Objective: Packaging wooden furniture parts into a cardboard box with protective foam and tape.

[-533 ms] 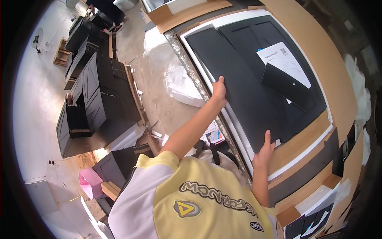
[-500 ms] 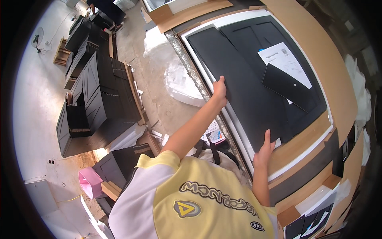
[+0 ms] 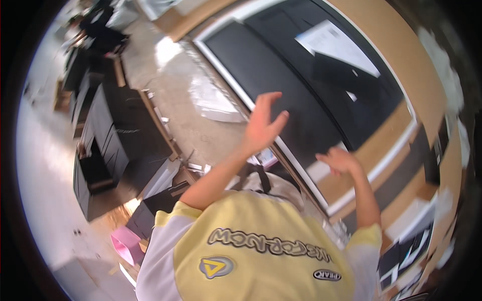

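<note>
A long black panel (image 3: 251, 65) lies along the near-left side of a white foam-edged carton (image 3: 411, 113). My left hand (image 3: 263, 123) is above that panel's left edge, thumb and fingers apart, holding nothing. My right hand (image 3: 344, 161) is at the panel's near end, beside a small white foam piece (image 3: 324, 169); its fingers point left, apart, with nothing visible in them. To the right, another dark panel (image 3: 366, 118) carries a white printed sheet (image 3: 339, 42) and a smaller black board (image 3: 336, 72). Some blur softens both hands.
Stacks of black panels (image 3: 133, 135) stand on the left by the wall. Clear plastic wrap (image 3: 216, 103) lies on the floor between them and the carton. A pink container (image 3: 126, 246) is at lower left. Farther off, another person (image 3: 100, 30) bends over dark boards.
Both hands have come off the black panel's edges, fingers now loose. The long panel now lies down along the carton's left side. My view has shifted.
</note>
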`<state>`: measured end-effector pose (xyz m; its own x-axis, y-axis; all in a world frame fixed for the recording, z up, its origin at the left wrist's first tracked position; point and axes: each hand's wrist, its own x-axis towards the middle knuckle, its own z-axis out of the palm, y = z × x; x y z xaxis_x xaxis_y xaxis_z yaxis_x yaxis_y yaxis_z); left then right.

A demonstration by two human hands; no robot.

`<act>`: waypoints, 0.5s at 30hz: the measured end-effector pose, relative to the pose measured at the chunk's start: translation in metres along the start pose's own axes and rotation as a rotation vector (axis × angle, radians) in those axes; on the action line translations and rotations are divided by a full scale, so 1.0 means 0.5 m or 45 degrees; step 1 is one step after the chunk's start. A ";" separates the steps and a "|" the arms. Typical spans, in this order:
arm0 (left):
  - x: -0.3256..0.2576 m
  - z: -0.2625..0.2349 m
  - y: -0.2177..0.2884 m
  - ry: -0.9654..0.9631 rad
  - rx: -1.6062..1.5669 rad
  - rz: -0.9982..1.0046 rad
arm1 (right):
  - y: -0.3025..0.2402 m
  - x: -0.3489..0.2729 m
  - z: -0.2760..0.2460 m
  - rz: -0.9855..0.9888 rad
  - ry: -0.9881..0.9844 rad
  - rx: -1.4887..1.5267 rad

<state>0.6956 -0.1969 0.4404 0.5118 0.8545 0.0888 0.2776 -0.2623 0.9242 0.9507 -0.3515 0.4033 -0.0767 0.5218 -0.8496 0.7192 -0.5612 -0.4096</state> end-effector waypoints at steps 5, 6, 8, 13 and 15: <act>-0.006 0.124 0.031 -0.465 0.505 0.464 | 0.040 0.030 0.046 -0.131 0.056 0.375; -0.020 0.153 0.021 -0.531 0.626 0.556 | 0.039 0.025 0.059 -0.117 0.150 0.399; -0.040 0.194 -0.019 -0.823 1.119 0.551 | 0.062 0.017 0.047 -0.150 0.332 0.125; -0.046 0.200 -0.051 -0.851 1.241 0.467 | -0.028 -0.061 0.017 -0.113 0.990 -0.005; -0.048 0.220 -0.055 -0.824 1.254 0.499 | 0.016 0.005 0.067 -0.255 1.155 -0.295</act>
<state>0.7651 -0.2596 0.3721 0.9271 0.3379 -0.1623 0.3645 -0.9137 0.1798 0.9332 -0.3761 0.3871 0.2814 0.9478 -0.1499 0.8771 -0.3174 -0.3606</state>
